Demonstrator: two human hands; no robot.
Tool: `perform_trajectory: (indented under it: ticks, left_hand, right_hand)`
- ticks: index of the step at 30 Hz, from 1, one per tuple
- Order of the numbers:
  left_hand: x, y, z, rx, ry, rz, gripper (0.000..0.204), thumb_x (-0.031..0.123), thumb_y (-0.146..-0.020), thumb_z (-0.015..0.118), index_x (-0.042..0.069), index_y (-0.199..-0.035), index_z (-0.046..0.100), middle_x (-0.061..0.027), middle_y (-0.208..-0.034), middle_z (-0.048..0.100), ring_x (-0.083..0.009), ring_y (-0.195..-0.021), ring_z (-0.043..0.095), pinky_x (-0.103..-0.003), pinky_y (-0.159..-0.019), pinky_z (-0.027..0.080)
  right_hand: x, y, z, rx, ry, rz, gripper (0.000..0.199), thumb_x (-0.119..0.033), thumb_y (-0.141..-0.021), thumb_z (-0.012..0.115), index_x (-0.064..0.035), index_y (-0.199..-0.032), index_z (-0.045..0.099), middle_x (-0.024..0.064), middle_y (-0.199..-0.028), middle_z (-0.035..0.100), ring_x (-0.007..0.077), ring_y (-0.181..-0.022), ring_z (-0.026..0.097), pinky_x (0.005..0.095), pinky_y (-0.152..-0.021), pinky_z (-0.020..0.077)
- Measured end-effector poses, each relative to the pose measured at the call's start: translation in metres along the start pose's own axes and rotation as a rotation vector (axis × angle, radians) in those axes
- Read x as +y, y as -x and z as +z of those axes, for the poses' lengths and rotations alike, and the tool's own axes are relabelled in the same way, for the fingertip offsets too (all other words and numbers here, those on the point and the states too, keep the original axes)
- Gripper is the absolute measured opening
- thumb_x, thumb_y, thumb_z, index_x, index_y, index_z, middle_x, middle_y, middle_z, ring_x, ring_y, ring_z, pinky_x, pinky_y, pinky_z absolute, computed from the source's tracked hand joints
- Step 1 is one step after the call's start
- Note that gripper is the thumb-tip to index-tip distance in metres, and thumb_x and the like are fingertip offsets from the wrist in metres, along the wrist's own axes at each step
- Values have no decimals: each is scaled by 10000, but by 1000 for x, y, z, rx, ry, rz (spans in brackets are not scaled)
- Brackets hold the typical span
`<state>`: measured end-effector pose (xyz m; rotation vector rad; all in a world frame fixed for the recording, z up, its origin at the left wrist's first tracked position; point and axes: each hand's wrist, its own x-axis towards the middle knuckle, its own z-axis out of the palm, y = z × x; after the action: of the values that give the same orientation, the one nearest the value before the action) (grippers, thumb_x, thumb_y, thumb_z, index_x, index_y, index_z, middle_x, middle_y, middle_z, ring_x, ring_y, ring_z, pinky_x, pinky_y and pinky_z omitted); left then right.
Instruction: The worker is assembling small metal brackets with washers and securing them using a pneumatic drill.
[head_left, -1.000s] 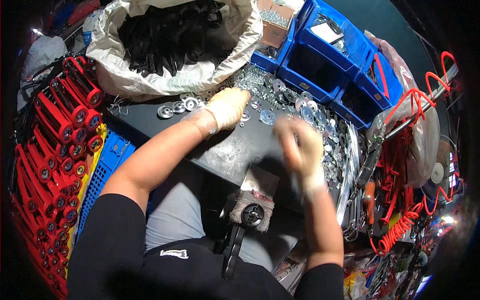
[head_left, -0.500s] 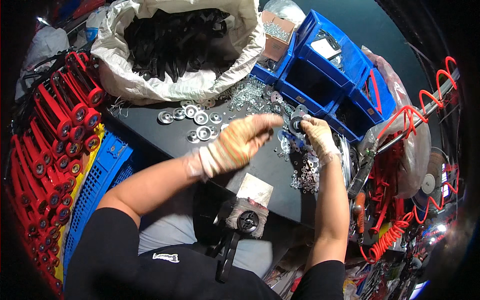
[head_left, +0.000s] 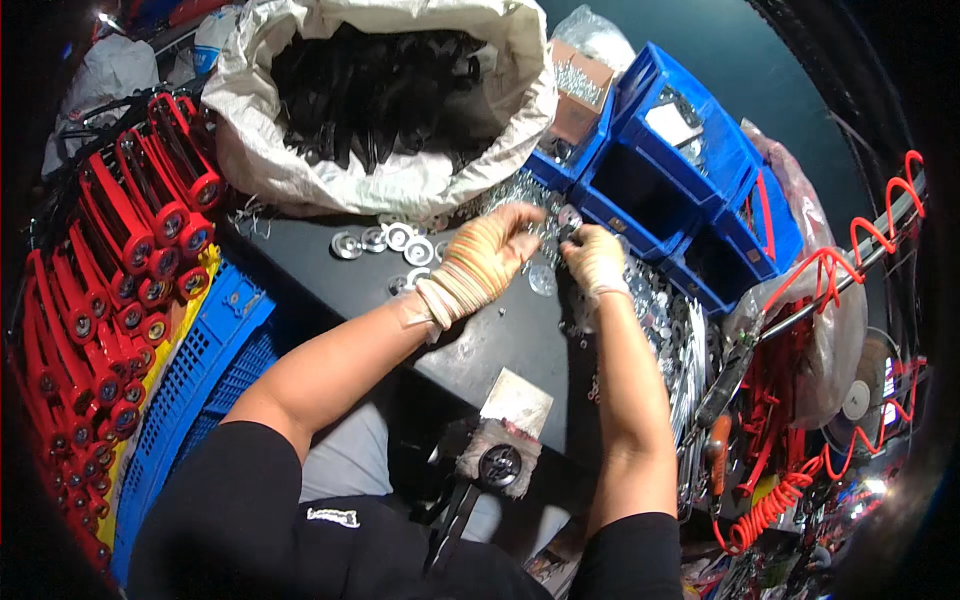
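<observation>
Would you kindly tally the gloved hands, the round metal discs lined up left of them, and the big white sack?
Gloved hands: 2, left hand and right hand
Round metal discs in the row: 4
White sack: 1
Total: 7

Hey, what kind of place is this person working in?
Probably a small assembly workshop: stacked red handled parts, blue plastic parts bins, and loose round metal washers on a black workbench point to it.

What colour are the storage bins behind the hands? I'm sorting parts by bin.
Blue; the storage bins show best in the head view.
</observation>
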<state>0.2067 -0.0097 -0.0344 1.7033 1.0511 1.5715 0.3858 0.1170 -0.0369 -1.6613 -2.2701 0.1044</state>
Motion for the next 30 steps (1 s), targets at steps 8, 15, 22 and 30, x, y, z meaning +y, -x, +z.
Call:
perform_trajectory:
  ticks: [8,15,22,30]
  left_hand:
    - [59,128,15,-597,218,256,283,53,-848,554,28,-1129,585,-129,-1080,615,-323,-1006,591,-399,-893,465]
    - [61,151,28,-302,134,259,359,-60,-792,581,14,-1143,554,-96,-828,600,-258,-782,618,-315,-716,500]
    - [75,137,30,-563,-121,469,326,37,-699,607,44,-1020,554,-106,-879,566,-310,-850,568,-400,-837,428]
    - [70,145,37,-421,-84,245,424,190,-620,733,6,-966,573,-149,-991,579,-335,-926,564,-427,-847,437]
  right_hand:
    - [62,37,-47,388,-79,6,248,-259,-845,572,-77,-996,649,157,-844,647,331,-740,617,386,-714,492]
    - [-14,186,-110,-112,-1074,205,270,-178,-869,610,12,-1059,629,-8,-706,569,61,-589,484,201,-537,384]
    - [-35,250,-136,-197,-1053,193,271,-154,-874,609,1,-1095,632,-9,-819,603,47,-717,502,197,-656,420]
    - [-30,263,-78,-253,-881,-173,411,-136,-813,647,-71,-1202,531,136,-853,635,220,-764,629,326,-706,491]
